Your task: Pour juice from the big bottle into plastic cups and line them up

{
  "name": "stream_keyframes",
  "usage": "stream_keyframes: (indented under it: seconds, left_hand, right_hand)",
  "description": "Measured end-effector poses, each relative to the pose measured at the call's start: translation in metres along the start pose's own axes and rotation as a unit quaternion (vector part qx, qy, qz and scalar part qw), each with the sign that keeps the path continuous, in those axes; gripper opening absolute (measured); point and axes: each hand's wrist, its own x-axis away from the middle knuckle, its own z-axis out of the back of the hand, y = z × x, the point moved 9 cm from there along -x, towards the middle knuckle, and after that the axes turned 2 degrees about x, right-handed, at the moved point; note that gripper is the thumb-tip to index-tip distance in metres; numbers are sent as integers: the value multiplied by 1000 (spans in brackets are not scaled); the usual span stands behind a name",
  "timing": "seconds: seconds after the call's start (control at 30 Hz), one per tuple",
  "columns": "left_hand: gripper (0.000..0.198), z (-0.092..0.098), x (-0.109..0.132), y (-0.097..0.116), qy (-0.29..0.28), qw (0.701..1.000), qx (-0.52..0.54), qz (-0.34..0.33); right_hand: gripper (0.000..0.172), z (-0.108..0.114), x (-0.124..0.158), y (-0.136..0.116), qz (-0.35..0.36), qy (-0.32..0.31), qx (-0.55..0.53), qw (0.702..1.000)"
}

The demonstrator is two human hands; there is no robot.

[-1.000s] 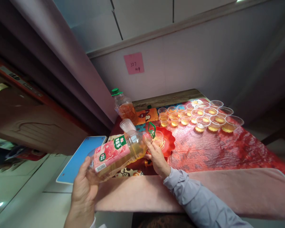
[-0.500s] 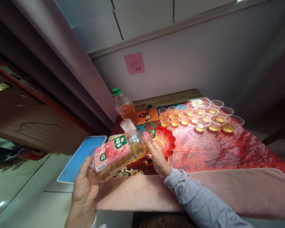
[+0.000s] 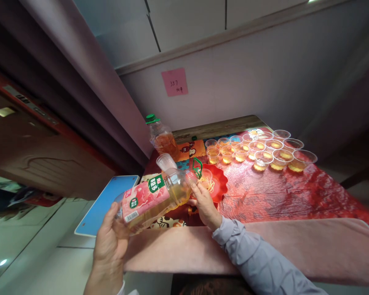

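Observation:
A large clear juice bottle (image 3: 153, 196) with a pink label lies tilted in the air, its neck toward the right. My left hand (image 3: 109, 233) is wrapped round its base end. My right hand (image 3: 204, 205) grips it near the neck, fingers partly hidden behind the bottle. A green handle ring (image 3: 197, 168) hangs at the neck. Yellowish juice has run to the lower side of the bottle. Beyond the neck, a clear plastic cup (image 3: 206, 177) stands in a red scalloped tray (image 3: 223, 184).
Several clear cups (image 3: 263, 159) holding yellow juice stand in rows at the right. Behind the held bottle are a second bottle (image 3: 164, 141) with a green cap and a stack of cups (image 3: 166, 162). A green bottle cap (image 3: 194, 138) lies near the back edge.

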Motion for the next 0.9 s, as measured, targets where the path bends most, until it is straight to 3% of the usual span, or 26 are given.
stream_keyframes:
  seconds: [0.9]
  left_hand:
    - [31, 3, -2, -1, 10, 1000, -13, 4]
  right_hand:
    - [66, 2, -1, 1, 2, 9, 1, 1000]
